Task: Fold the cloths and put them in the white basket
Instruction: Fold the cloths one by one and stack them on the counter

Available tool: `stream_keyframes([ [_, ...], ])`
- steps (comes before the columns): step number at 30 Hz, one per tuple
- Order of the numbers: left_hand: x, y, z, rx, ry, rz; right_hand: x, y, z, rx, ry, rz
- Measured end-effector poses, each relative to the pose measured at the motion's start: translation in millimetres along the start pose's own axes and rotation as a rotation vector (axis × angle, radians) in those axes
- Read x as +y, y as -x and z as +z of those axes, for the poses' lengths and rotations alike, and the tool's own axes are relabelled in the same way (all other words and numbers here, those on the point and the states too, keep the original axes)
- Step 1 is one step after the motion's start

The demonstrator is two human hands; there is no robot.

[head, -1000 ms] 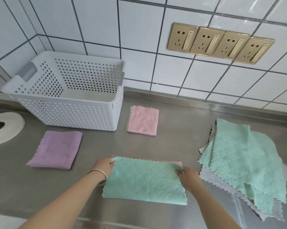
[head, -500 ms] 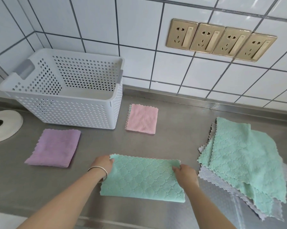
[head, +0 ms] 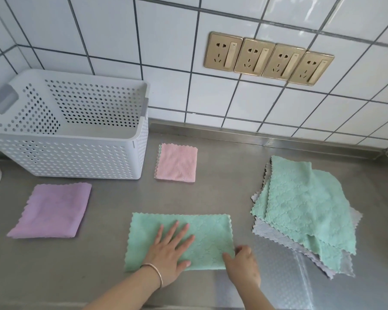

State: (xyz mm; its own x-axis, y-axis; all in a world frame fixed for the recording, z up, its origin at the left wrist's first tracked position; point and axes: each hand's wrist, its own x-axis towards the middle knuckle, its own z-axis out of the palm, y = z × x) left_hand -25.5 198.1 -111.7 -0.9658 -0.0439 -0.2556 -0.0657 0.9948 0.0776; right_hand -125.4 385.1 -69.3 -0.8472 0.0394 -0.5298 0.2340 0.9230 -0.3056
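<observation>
Pressing flat with straight, spread fingers, the left hand [head: 169, 253] is laid on the mint-green quilted microfibre cloth [head: 208, 233], which is folded into a long rectangle with zigzag-cut edges and lies near the front edge of the brushed stainless-steel counter [head: 222, 191]. A thin metal bangle [head: 157, 274] is worn on that wrist. The right hand [head: 244, 267] is placed at the cloth's front right corner, where the edge is pinched between thumb and curled fingers. The white perforated plastic basket [head: 81, 157], rectangular and dotted with round holes, stands at the back left of the counter against the tiled wall; nothing can be seen inside it. A folded lilac fleecy cloth [head: 52, 211] lies in front of the basket, towards the left edge. A smaller, square-folded pink cloth [head: 177, 163] lies just beside the basket's right wall, apart from it. Towards the right edge, a loose pile of unfolded cloths [head: 305, 209] is spread out, with mint-green embossed ones on top and pale grey ones showing underneath. Four brass-coloured sockets [head: 268, 59] are set in a row on the white glazed tiles [head: 166, 41] with dark grout.
</observation>
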Motion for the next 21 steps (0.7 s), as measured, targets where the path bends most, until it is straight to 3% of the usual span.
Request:
stream_keyframes([
  [5,0.4,-6.4,-7.2,-0.175,0.032,0.056,-0.5,-3.7,-8.5,-0.118,0.068,0.034],
  [8,0.2,-10.6,-16.8,-0.083,0.1,0.007,-3.7,2.2,-8.0,-0.023,-0.099,0.029],
  [12,10.5,-19.0,-46.2,-0.162,0.344,-0.083,-17.9,18.8,-6.1,0.165,-0.35,-0.045],
  [16,22.0,-20.7,-84.2,0.091,0.863,-0.291,-44.3,42.4,6.2,0.403,-0.292,-0.438],
  [21,11.9,-16.1,-115.2,-0.098,1.671,-0.654,-72.3,59.9,33.8,0.454,-0.162,-1.06],
])
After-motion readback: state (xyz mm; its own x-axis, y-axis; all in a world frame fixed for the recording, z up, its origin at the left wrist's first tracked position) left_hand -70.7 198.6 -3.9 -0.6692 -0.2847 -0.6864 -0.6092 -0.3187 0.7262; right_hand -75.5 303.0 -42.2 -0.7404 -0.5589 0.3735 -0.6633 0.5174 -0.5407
